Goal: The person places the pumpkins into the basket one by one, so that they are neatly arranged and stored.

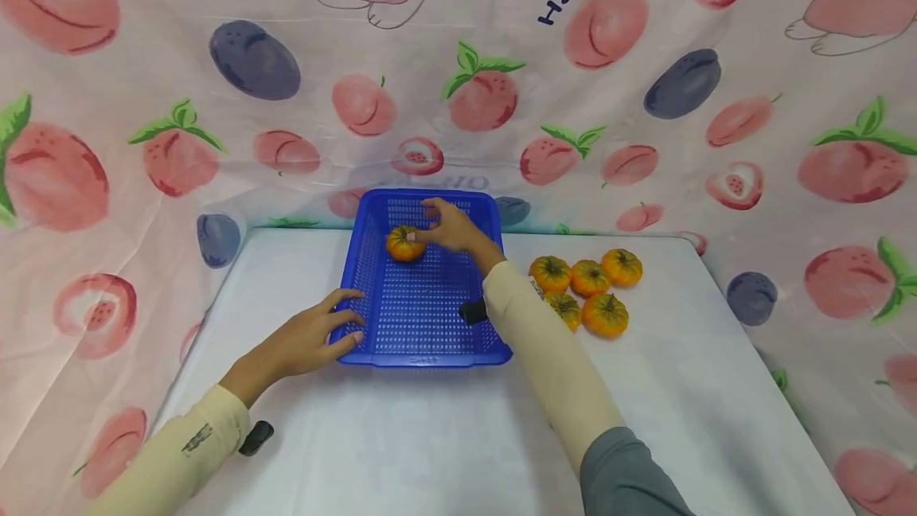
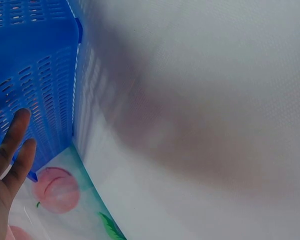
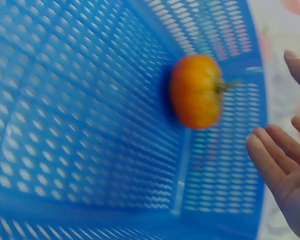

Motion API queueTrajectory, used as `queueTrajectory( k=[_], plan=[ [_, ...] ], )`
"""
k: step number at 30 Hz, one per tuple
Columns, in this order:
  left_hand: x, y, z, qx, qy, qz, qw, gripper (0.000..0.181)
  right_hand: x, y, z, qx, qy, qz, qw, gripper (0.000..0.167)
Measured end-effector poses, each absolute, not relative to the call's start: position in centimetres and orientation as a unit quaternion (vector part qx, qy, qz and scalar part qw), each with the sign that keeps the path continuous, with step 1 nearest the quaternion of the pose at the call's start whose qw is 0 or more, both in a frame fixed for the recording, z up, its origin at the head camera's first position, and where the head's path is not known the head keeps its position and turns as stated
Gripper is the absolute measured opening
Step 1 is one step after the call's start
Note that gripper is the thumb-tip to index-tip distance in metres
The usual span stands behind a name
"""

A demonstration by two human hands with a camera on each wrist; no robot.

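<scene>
A blue plastic basket (image 1: 430, 358) with slotted walls stands on the white table. One small orange pumpkin (image 1: 404, 244) lies in its far left corner; in the right wrist view, the pumpkin (image 3: 196, 91) shows its stem. My right hand (image 1: 451, 228) is over the basket beside this pumpkin, fingers spread. The right wrist view shows the hand (image 3: 287, 165) apart from the pumpkin, holding nothing. My left hand (image 1: 315, 334) is at the basket's near left rim with its fingers loosely bent over the edge. Whether those fingertips touch the rim, I cannot tell.
Several more small pumpkins (image 1: 590, 278) sit close together on the table (image 1: 688, 388) to the right of the basket, one partly hidden by my right sleeve. A fruit-print cloth (image 1: 430, 114) hangs behind the table and along its sides.
</scene>
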State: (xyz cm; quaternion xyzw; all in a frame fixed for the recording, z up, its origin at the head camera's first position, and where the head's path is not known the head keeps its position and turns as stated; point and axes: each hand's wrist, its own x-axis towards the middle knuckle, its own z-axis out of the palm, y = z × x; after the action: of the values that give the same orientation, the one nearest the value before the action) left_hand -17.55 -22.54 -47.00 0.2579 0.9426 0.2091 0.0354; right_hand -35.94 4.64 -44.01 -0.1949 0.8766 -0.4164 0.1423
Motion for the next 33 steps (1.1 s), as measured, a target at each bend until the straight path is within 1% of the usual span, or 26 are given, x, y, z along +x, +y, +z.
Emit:
queueTrajectory(
  k=[3, 7, 10, 13, 17, 21, 29, 33],
  plan=[
    [-17.5, -22.5, -47.0, 0.259, 0.942, 0.21, 0.035, 0.028, -35.7, 5.8, -42.4, -0.206, 0.871, -0.424, 0.142, 0.079],
    [-17.6, -22.5, -46.8, 0.26, 0.941, 0.212, 0.036, 0.028, -35.2, 7.6, -40.3, -0.216, 0.872, -0.422, 0.12, 0.074],
    [-17.5, -22.6, -46.8, 0.259, 0.941, 0.215, 0.038, 0.03, -34.7, 9.1, -39.2, -0.223, 0.876, -0.414, 0.105, 0.071],
    [-17.5, -22.6, -46.9, 0.258, 0.941, 0.217, 0.039, 0.03, -34.3, 10.9, -38.7, -0.219, 0.881, -0.407, 0.098, 0.071],
    [-17.5, -22.6, -47.0, 0.261, 0.939, 0.22, 0.038, 0.029, -33.6, 13.9, -38.5, -0.193, 0.892, -0.401, 0.082, 0.074],
    [-17.4, -22.7, -46.9, 0.261, 0.938, 0.226, 0.039, 0.028, -32.4, 16.7, -38.8, -0.171, 0.901, -0.394, 0.062, 0.071],
    [-17.2, -22.7, -46.7, 0.26, 0.938, 0.228, 0.035, 0.03, -29.4, 22.2, -39.8, -0.134, 0.908, -0.39, 0.071, 0.07],
    [-17.3, -22.5, -46.8, 0.263, 0.938, 0.225, 0.032, 0.029, -27.8, 25.1, -40.6, -0.136, 0.91, -0.387, 0.061, 0.066]
  ],
)
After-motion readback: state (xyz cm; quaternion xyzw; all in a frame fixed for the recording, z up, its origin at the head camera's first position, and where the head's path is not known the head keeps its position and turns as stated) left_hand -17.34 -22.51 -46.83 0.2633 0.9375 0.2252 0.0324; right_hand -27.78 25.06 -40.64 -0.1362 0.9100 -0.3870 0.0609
